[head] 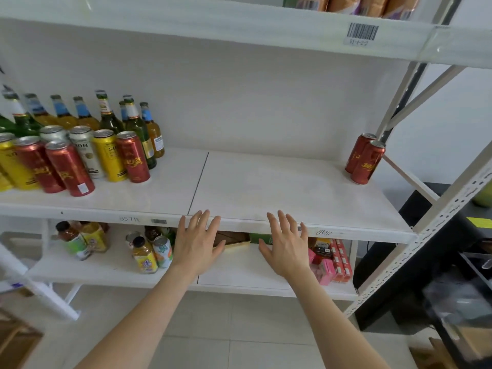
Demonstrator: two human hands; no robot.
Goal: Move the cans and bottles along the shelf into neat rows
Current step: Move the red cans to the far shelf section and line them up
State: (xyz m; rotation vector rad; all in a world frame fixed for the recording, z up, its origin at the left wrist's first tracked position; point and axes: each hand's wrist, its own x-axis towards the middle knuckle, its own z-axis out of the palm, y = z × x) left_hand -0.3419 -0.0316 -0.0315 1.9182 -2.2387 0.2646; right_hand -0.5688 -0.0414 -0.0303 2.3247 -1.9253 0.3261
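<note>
head view: the cans [80, 158] at the left of the shelf [266, 187] run off the frame edge and hide the lower parts of the bottles [106, 115] behind them. two red cans [364, 159] stand apart at the far right. the barcode label [362, 31] above is too blurred to read. the left hand [197, 243] and right hand [286, 246] are spread flat at the shelf's front edge, holding nothing.

Bright even light, soft shadows, wide-angle bending, blurred lower-right corner.

Two bare, slim forearms [149, 315] end in the left hand [197, 245] and right hand [286, 247], both with slender bare fingers [206, 221].
</note>
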